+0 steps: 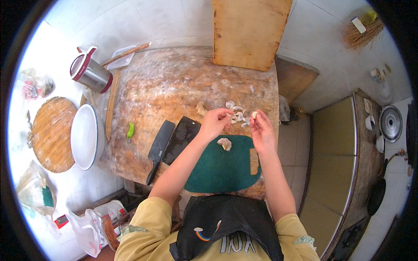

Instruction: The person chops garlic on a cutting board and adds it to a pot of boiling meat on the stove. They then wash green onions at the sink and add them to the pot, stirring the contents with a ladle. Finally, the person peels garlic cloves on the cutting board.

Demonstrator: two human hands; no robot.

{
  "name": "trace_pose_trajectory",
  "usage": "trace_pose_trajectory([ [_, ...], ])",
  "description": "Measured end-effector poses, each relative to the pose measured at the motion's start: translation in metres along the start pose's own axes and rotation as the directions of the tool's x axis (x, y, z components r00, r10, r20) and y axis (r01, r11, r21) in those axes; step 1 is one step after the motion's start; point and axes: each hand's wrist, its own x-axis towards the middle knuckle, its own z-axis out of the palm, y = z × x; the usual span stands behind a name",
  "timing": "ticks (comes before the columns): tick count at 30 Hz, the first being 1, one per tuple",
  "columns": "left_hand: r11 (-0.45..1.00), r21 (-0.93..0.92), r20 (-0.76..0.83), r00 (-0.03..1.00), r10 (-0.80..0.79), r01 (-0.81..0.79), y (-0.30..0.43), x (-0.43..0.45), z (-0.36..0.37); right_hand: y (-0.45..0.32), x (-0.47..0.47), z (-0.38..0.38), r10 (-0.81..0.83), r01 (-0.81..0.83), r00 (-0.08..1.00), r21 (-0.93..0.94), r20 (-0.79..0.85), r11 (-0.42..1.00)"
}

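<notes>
My right hand [264, 135] pinches a pale garlic clove [254, 114] between thumb and fingertips, above the table's right side. To its left, my left hand [215, 123] has its fingers bent close together over scattered garlic skins [240, 115]; whether it grips a piece of skin is too small to tell. A partly broken garlic bulb [224, 144] lies on the green cutting board [215, 173], just below both hands. Beyond my left wrist lies a piece of ginger [201, 108]. My left forearm partly covers a dark, flat rectangular thing [181, 138].
A black kitchen knife [161, 140] and a green pepper [130, 130] lie left on the floury wooden table [156, 81]. Farther left are a white basin [85, 137], a steel jug [94, 76] and a round wooden board [54, 133]. A large wooden board [249, 32] leans at the back.
</notes>
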Motion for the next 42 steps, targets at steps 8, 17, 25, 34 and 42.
trace_pose_trajectory([
  [8,0.671,0.691,-0.009,0.925,0.38,-0.269,0.027,0.003,0.008,0.012,-0.004,0.005,-0.076,0.079,0.997,-0.213,0.022,0.974],
  [17,0.616,0.622,0.134,0.841,0.525,-0.483,0.028,-0.002,0.017,0.013,-0.008,0.012,-0.199,0.202,0.979,-0.422,0.051,0.884],
  [25,0.656,0.599,0.088,0.851,0.517,-0.46,0.032,-0.004,0.016,0.008,-0.015,0.021,-0.2,0.2,0.978,-0.522,0.057,0.829],
  [34,0.671,0.714,-0.138,0.901,0.412,-0.198,0.039,0.007,-0.004,0.006,-0.015,0.006,-0.111,0.245,0.951,-0.482,0.288,0.841],
  [42,0.814,0.401,-0.051,0.877,0.479,-0.421,0.048,-0.015,0.012,0.01,-0.011,0.004,-0.026,0.079,0.934,-0.133,0.356,0.988],
])
